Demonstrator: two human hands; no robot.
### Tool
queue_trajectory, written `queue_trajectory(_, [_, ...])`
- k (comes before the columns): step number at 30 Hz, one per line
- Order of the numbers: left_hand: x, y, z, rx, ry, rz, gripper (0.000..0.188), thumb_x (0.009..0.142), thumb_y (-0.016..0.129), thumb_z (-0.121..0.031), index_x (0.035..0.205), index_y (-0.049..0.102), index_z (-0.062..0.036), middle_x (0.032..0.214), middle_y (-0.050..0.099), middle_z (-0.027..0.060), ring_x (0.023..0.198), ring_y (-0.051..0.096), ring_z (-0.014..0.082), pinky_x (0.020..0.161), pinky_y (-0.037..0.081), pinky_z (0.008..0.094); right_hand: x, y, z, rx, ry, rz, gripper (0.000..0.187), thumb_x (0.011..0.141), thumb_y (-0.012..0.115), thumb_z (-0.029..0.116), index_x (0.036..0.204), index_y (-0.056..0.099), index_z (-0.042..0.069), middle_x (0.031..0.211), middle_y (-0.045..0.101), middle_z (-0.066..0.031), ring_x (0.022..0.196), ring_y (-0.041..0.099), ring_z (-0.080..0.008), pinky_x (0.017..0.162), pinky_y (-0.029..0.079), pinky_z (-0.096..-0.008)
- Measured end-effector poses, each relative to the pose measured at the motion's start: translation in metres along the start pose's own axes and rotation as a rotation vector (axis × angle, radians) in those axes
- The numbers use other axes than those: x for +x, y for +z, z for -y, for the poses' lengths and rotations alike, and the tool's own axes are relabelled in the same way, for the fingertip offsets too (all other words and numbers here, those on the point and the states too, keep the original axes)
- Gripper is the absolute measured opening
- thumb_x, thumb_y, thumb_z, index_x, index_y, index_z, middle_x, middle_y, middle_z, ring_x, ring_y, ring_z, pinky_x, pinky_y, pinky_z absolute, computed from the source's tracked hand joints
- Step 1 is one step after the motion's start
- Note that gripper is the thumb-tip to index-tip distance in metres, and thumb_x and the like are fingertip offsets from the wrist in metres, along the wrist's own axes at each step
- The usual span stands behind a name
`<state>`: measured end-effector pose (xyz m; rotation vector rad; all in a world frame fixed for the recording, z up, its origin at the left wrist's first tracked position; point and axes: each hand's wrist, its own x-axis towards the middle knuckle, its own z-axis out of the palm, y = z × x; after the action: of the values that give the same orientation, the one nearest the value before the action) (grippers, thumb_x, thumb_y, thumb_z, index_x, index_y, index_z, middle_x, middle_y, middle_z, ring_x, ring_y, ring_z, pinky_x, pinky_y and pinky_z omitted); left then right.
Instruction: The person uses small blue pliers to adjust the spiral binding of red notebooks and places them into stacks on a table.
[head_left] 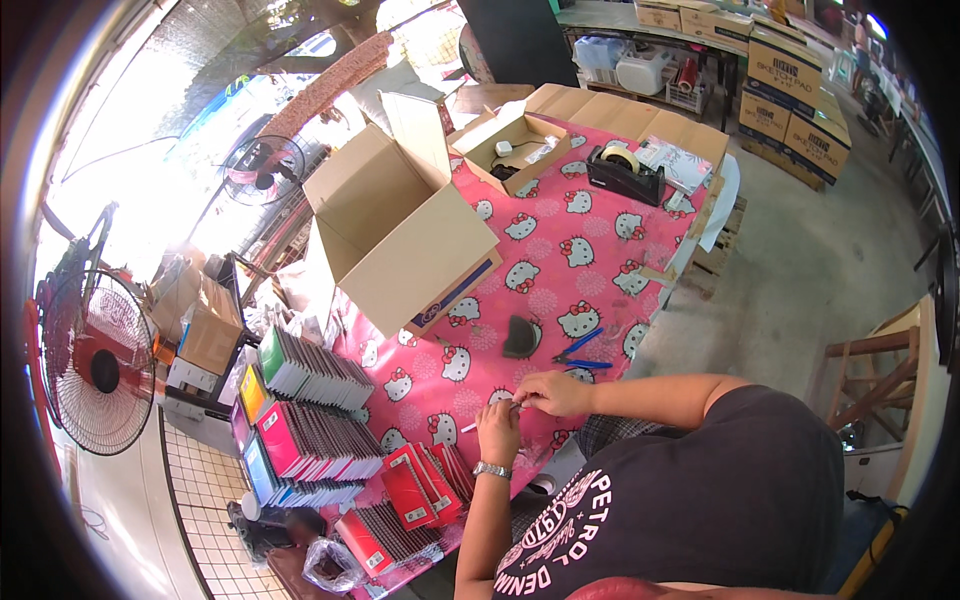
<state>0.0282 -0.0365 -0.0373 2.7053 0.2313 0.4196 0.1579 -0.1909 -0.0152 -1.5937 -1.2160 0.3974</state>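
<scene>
My left hand [497, 428], with a metal watch on its wrist, and my right hand [556, 393] meet at the near edge of the pink table. Their fingertips pinch together on something small between them, mostly hidden. A thin white stick-like piece [468, 428] pokes out on the left side of my left hand. Just beyond my right hand lie blue-handled pliers [585, 350], handles spread. Left of them rests a dark, curved, pad-like object [521, 337]. Red spiral notebooks [415, 485] lie loosely to the left of my left wrist.
Tall stacks of spiral notebooks [310, 440] line the table's left side. A large open carton [415, 260] stands behind, beside a shallow cardboard tray [515, 150]. A black tape dispenser [625, 178] sits far right. Fans [100, 370] stand left; stacked boxes [785, 100] stand on the right floor.
</scene>
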Motion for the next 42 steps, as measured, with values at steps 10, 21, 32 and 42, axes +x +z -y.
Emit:
queue_trajectory(10, [-0.001,-0.003,-0.003,-0.005,0.029,-0.015,0.014,0.087,0.061,-0.013,0.1,0.062,-0.0075,0.093,0.066,0.01,0.093,0.06,0.0303,0.09,0.043,0.0439,-0.002,0.008,-0.012,0.0,0.055,-0.022,0.02,0.087,0.064,0.007,0.106,0.066,0.002,0.1,0.065,-0.0133,0.094,0.064,-0.0278,0.081,0.051,-0.0372])
queue_trajectory(21, [-0.001,-0.001,-0.004,-0.032,0.026,-0.035,0.015,0.086,0.061,-0.012,0.101,0.064,-0.0088,0.092,0.067,0.0086,0.093,0.061,0.0292,0.092,0.042,0.0438,-0.004,-0.002,-0.013,-0.051,0.056,0.104,0.021,0.088,0.064,0.01,0.107,0.066,0.003,0.1,0.065,-0.0133,0.095,0.064,-0.0299,0.085,0.049,-0.0376])
queue_trajectory(32, [0.002,0.005,-0.02,0.154,0.019,-0.117,0.026,0.085,0.058,-0.018,0.109,0.059,-0.0053,0.098,0.065,0.0101,0.101,0.059,0.0302,0.1,0.036,0.0507,-0.004,-0.005,0.001,-0.309,0.096,0.113,0.033,0.092,0.059,0.022,0.122,0.058,0.007,0.109,0.062,-0.0163,0.102,0.063,-0.0345,0.087,0.05,-0.0447])
queue_trajectory(42, [-0.001,-0.003,-0.016,0.11,0.072,-0.003,0.02,0.089,0.059,-0.02,0.105,0.058,-0.0074,0.097,0.066,0.01,0.098,0.06,0.0298,0.101,0.036,0.0494,0.029,-0.024,-0.001,-0.23,0.234,0.429,0.043,0.087,0.063,0.024,0.127,0.053,0.01,0.122,0.059,-0.0196,0.111,0.06,-0.0365,0.091,0.048,-0.0465])
